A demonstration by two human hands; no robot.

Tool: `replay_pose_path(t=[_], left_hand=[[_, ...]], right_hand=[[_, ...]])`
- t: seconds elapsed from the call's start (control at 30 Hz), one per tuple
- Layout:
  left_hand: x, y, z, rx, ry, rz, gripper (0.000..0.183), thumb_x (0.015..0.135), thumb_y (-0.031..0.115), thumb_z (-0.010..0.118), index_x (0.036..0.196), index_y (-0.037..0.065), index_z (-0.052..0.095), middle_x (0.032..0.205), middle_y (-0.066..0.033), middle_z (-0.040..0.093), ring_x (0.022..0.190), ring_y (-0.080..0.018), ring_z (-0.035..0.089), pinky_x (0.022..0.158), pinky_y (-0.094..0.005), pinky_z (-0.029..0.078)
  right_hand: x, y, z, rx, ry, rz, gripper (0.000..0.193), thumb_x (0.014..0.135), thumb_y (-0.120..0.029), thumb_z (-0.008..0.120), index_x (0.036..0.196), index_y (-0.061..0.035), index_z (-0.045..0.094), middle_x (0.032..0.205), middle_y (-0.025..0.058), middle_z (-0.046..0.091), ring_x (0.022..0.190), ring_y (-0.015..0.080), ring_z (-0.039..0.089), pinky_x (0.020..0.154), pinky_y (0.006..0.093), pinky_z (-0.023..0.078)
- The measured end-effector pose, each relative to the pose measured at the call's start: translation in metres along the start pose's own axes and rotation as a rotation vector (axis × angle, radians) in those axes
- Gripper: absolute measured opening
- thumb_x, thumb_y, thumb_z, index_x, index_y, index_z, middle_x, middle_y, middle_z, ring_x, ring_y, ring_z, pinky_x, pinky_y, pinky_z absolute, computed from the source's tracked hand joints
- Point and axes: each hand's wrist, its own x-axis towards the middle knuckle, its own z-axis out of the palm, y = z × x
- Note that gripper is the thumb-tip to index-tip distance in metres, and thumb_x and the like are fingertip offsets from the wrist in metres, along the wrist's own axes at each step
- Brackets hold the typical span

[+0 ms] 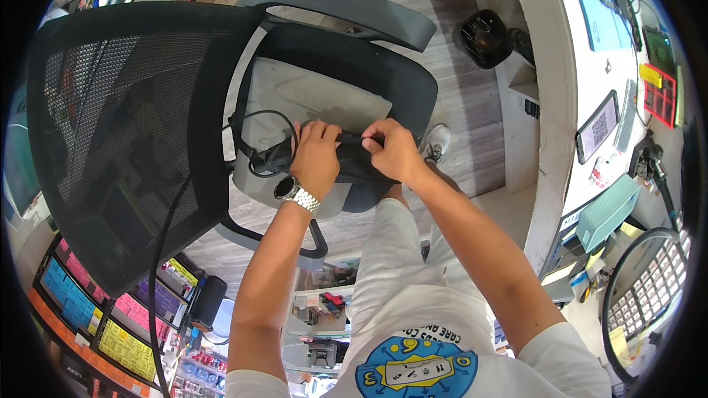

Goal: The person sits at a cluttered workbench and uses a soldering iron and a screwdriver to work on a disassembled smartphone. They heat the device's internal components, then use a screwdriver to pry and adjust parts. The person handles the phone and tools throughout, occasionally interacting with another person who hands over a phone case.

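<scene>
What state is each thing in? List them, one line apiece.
Left hand: curled over black item
Right hand: pinching black item
Black item: held, kind unclear
Cable: loosely looped
Wristwatch: worn on left wrist
Office chair: unoccupied
Phone: screen lit

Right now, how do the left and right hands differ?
The left hand has a silver-banded watch at its wrist; the right hand has a bare wrist. The left hand is nearer the mesh chair back; the right hand is farther. The left hand's fingers point forward; the right hand's curl in a pinch on the black item. Both are ungloved and touch that item.
</scene>
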Motion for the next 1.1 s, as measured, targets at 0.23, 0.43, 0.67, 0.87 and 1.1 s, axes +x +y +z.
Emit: replay_pose_path(t=[0.23,0.43,0.67,0.87,1.1], left_hand=[[-0.017,-0.002,-0.004,-0.163,0.055,0.075,0.021,0.088,-0.001,0.066,0.108,0.005,0.067,0.126,-0.0165,0.068,0.133,-0.0393,0.061,0.126,-0.0614,0.035],[-0.013,0.006,-0.008,-0.177,0.096,0.071,0.023,0.085,0.011,0.072,0.107,0.004,0.069,0.128,-0.0158,0.070,0.129,-0.0394,0.062,0.124,-0.0612,0.035],[-0.012,0.004,0.000,-0.137,0.121,0.108,0.028,0.093,0.026,0.076,0.108,0.003,0.074,0.131,-0.0150,0.071,0.129,-0.0361,0.061,0.122,-0.0568,0.035],[-0.008,-0.004,0.010,-0.195,0.182,0.056,0.019,0.097,0.021,0.078,0.107,0.005,0.072,0.124,-0.0116,0.075,0.121,-0.0356,0.064,0.112,-0.0515,0.041],[-0.002,-0.008,0.009,-0.229,0.139,-0.021,0.022,0.096,0.018,0.078,0.115,0.009,0.074,0.120,-0.0076,0.076,0.118,-0.0334,0.065,0.106,-0.0467,0.042]], right_hand=[[-0.011,0.001,0.000,-0.024,0.027,0.122,0.016,0.093,-0.013,0.085,0.099,0.0002,0.078,0.082,0.0186,0.076,0.068,0.0307,0.073,0.068,0.0406,0.058],[-0.002,-0.006,0.013,-0.076,0.145,-0.091,0.016,0.089,-0.010,0.085,0.103,-0.0040,0.079,0.088,0.0187,0.076,0.077,0.0355,0.076,0.071,0.0434,0.060],[0.017,0.007,0.023,-0.224,0.254,-0.407,0.023,0.089,0.000,0.080,0.111,-0.0056,0.075,0.093,0.0185,0.073,0.088,0.0396,0.073,0.077,0.0454,0.059],[0.026,0.007,0.016,0.015,0.033,-0.257,0.013,0.090,0.007,0.074,0.102,0.0016,0.073,0.094,0.0194,0.073,0.090,0.0412,0.072,0.082,0.0460,0.059],[0.029,0.000,0.002,0.126,-0.129,-0.084,0.013,0.093,0.007,0.072,0.104,0.0026,0.076,0.095,0.0205,0.079,0.086,0.0313,0.078,0.078,0.0382,0.059]])
